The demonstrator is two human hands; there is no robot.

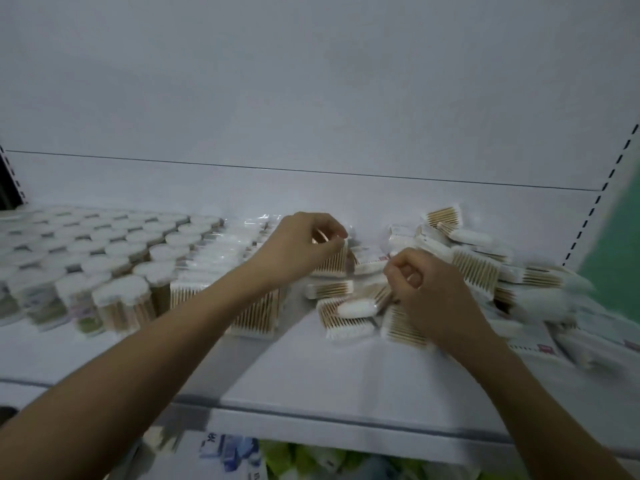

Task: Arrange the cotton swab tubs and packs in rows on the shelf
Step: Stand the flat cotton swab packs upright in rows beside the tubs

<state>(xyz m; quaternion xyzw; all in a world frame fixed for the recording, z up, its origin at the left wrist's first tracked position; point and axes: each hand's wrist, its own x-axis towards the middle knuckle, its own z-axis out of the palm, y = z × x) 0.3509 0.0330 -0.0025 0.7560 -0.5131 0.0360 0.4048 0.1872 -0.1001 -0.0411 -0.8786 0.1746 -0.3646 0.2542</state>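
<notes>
Bare white shelf (304,372) lies open toward its front edge. The left hand (298,251) pinches an upright swab pack (334,261), sticks vertical, mid-shelf beside the tub rows (104,258). The right hand (426,289) curls over the jumbled packs (478,268); its grip is unclear.

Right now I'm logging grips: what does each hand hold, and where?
Left hand pinches an upright swab pack by its top edge. Right hand: curled, grip unclear.
</notes>
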